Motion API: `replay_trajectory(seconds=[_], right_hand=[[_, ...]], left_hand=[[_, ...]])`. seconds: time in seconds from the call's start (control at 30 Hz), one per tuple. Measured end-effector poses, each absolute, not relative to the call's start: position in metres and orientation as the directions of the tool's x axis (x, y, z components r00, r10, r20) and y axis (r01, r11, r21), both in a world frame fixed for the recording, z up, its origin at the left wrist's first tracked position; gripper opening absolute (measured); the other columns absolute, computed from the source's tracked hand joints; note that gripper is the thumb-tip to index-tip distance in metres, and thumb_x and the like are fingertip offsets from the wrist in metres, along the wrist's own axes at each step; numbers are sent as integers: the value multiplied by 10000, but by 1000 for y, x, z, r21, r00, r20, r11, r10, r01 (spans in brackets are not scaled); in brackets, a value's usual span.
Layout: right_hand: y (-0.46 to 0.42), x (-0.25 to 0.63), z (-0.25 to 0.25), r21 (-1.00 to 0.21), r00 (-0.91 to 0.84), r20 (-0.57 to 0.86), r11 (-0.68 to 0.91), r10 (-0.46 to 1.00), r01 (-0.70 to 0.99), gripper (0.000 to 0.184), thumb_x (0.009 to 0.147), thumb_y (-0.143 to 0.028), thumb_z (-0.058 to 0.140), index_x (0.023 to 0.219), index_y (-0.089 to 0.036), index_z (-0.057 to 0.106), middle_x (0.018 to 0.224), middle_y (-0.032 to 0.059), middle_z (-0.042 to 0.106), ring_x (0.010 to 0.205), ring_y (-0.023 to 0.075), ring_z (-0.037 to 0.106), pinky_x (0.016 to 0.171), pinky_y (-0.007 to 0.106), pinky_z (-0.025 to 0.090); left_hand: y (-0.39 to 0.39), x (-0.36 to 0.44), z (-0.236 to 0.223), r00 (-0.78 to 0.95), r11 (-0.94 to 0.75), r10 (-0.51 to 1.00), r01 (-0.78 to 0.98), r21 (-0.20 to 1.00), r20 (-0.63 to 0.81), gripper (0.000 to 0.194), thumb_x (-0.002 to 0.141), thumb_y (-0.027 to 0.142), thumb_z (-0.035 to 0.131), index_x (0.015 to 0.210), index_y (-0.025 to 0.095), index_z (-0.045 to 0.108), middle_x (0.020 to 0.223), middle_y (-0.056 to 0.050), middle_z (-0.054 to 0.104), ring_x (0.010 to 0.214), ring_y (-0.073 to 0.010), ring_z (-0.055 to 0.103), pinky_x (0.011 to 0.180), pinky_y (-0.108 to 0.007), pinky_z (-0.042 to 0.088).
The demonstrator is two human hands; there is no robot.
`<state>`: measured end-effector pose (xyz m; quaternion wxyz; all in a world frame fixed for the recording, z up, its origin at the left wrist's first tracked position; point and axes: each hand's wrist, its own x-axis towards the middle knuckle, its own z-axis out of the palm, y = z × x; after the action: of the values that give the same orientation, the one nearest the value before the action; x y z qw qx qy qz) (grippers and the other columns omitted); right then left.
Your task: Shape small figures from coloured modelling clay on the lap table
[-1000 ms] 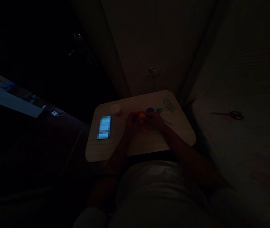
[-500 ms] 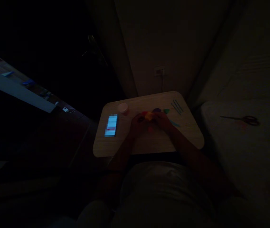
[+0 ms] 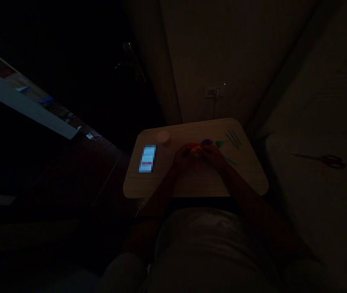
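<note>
In the dim head view, my left hand and my right hand meet over the middle of the small table. Between their fingertips is an orange lump, seemingly modelling clay, and both hands are closed on it. Just behind it shows a red lump. A purple lump and a green one lie beyond my right hand. Under the hands a faint reddish patch shows on the tabletop. Finger details are lost in the dark.
A lit phone lies at the table's left, with a pale round tub behind it. Several thin sticks lie at the back right, another bluish strip nearer. Scissors rest on the pale surface to the right.
The whole view has shifted slightly, so the table sits a little further right. Both hands stay together at the orange clay, which is now more covered by the fingers.
</note>
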<state>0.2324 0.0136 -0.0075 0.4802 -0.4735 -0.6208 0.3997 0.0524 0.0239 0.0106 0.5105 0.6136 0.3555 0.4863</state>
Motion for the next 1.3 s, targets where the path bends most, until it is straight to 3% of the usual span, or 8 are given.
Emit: replay_trajectory(seconds=[0.13, 0.33, 0.47, 0.73, 1.1, 1.3], right_hand=[[14, 233, -8, -953, -68, 207, 217, 976, 213, 490, 847, -653, 667, 874, -183, 799, 782, 55, 744, 692, 196, 638, 620, 296, 489], [14, 232, -8, -929, -76, 261, 272, 962, 250, 435, 884, -589, 625, 838, -188, 787, 796, 56, 752, 717, 197, 643, 654, 299, 490], [14, 232, -7, -932, -114, 266, 286, 957, 224, 395, 876, -560, 635, 843, -199, 790, 827, 56, 767, 746, 203, 658, 692, 309, 498], [15, 236, -6, -927, -96, 274, 289, 957, 238, 366, 848, -538, 673, 817, -195, 796, 772, 47, 747, 695, 188, 627, 651, 299, 477], [9, 234, -7, -956, -95, 233, 246, 968, 159, 453, 829, -617, 714, 879, -178, 815, 828, 81, 779, 736, 218, 682, 662, 321, 532], [14, 234, -13, -956, -55, 251, 256, 966, 140, 486, 833, -658, 703, 813, -179, 777, 771, 61, 739, 717, 203, 661, 649, 306, 525]], left_hand=[[24, 53, 11, 304, -237, 924, -26, 971, 233, 489, 712, 599, 858, 968, 205, 723, 1044, -74, 752, 987, -239, 699, 896, -354, 558], [27, 48, 9, 346, -239, 914, 34, 970, 213, 435, 803, 605, 768, 935, 192, 734, 972, -72, 752, 921, -222, 687, 860, -334, 544], [26, 48, 6, 350, -239, 915, 72, 968, 200, 413, 750, 564, 824, 864, 186, 704, 872, -40, 724, 816, -196, 659, 779, -308, 534], [25, 50, 8, 360, -275, 904, 77, 958, 231, 421, 854, 596, 731, 967, 190, 744, 977, -76, 751, 909, -233, 686, 867, -349, 543], [28, 43, 6, 356, -288, 902, 78, 954, 243, 474, 841, 633, 726, 974, 180, 772, 955, -74, 770, 885, -232, 690, 824, -340, 551], [28, 46, 6, 314, -246, 925, 66, 967, 214, 547, 840, 687, 692, 979, 162, 758, 984, -85, 774, 923, -239, 708, 815, -331, 570]])
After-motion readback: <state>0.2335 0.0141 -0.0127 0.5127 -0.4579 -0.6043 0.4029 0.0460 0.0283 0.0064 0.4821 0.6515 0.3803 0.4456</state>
